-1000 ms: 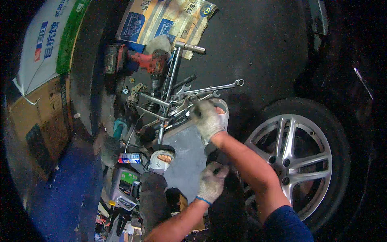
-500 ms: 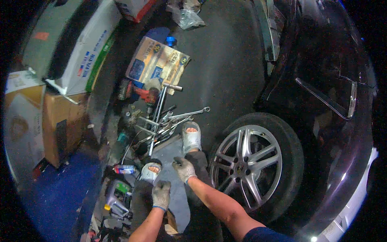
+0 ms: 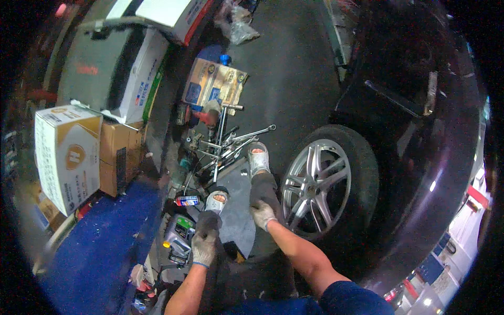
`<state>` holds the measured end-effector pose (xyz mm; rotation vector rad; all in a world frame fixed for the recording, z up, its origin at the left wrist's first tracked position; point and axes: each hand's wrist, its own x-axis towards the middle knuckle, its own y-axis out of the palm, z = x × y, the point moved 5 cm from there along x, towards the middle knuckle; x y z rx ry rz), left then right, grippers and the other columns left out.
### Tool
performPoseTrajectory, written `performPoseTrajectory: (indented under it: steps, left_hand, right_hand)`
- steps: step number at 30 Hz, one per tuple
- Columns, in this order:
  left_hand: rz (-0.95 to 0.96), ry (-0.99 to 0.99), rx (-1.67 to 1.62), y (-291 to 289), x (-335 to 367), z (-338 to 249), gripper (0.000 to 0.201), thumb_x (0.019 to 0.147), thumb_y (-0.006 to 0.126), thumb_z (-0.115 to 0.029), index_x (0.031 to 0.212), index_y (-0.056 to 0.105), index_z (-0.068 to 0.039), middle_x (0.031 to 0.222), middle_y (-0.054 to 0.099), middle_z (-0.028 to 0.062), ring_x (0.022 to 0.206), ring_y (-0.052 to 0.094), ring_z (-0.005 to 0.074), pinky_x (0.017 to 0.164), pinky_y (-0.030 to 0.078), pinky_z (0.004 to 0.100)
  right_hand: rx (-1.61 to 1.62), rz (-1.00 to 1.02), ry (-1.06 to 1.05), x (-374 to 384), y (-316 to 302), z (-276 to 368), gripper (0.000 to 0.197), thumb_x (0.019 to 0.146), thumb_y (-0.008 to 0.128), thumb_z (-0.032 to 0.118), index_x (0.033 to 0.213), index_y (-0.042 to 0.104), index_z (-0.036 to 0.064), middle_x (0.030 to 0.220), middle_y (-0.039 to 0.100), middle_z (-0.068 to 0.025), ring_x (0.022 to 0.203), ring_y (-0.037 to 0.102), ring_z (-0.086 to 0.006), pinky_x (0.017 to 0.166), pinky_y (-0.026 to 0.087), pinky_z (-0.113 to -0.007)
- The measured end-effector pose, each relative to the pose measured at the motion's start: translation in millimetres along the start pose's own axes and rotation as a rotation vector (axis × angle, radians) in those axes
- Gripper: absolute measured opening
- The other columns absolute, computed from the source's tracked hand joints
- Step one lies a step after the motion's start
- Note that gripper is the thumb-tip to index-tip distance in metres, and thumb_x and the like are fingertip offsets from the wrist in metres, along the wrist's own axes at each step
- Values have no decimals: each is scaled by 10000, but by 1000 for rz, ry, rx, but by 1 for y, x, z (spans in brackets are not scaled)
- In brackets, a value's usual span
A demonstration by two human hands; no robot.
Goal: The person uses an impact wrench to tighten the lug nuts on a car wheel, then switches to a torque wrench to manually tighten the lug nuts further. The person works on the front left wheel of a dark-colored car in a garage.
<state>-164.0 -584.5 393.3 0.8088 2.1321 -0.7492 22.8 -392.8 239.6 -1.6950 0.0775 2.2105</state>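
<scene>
A person looks down at their own legs, standing on dark pavement beside a dark car. The left hand [image 3: 203,247], in a worn grey work glove, rests on the left knee with fingers together and curled over it, gripping no tool. The right hand [image 3: 262,214], also gloved, lies on the right leg just above the knee, fingers bent and close together. Both feet wear pale sandals; the right sandal [image 3: 258,159] is planted forward, the left sandal [image 3: 217,200] nearer.

Just ahead of the feet lies a scatter of metal wrenches [image 3: 231,144] and a long-handled bar — touching one another, close to the right sandal's toe. To the right, the car's silver alloy wheel [image 3: 315,186] stands very near the right leg, leaving only a narrow strip of floor. To the left, a blue surface [image 3: 100,247] and stacked cardboard boxes [image 3: 79,152] close in that side. Open pavement [image 3: 289,79] stretches beyond the tools.

Compared with half a second earlier, both hands have drawn back from near the feet up onto the knees — and the view has risen, so the tools sit farther away.
</scene>
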Motion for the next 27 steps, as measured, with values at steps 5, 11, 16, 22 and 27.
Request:
performPoseTrajectory:
  steps: [5, 11, 16, 22, 27]
  left_hand:
    - [-1, -24, 106, 18, -30, -59, 405, 929, 696, -340, 1125, 710, 15, 1029, 732, 174, 982, 680, 267, 896, 521, 406]
    - [57, 120, 136, 15, -62, -112, 405, 892, 676, -365, 970, 689, 32, 850, 677, 216, 829, 663, 338, 807, 512, 431]
    - [125, 55, 193, -25, -78, -97, 414, 884, 688, -360, 986, 710, 41, 887, 715, 254, 850, 693, 413, 795, 535, 446]
    - [-2, 326, 241, -111, -111, -110, 439, 877, 701, -366, 1020, 723, 49, 967, 746, 255, 866, 708, 391, 808, 538, 449]
    - [-52, 258, 370, -144, -106, -122, 447, 885, 697, -337, 1107, 720, 51, 1027, 753, 253, 974, 713, 408, 868, 535, 472]
  right_hand:
    - [387, -255, -87, -75, -105, 22, 480, 957, 683, 163, 1373, 602, -61, 1270, 705, -189, 1101, 682, -250, 994, 516, -360]
    - [611, -417, -106, -144, -168, 24, 337, 950, 702, 164, 1248, 695, 7, 1041, 731, -92, 851, 649, -152, 737, 527, -315]
    - [640, -570, -214, -205, -155, 20, 336, 954, 669, 191, 1219, 694, -13, 972, 727, -108, 749, 638, -188, 670, 524, -359]
    - [610, -453, -250, -298, -92, 24, 398, 965, 665, 179, 1304, 652, -30, 1022, 700, -88, 853, 655, -190, 755, 541, -338]
    - [611, -470, -260, -368, -109, 29, 395, 954, 693, 203, 1269, 675, -34, 934, 711, -90, 810, 653, -168, 721, 526, -314]
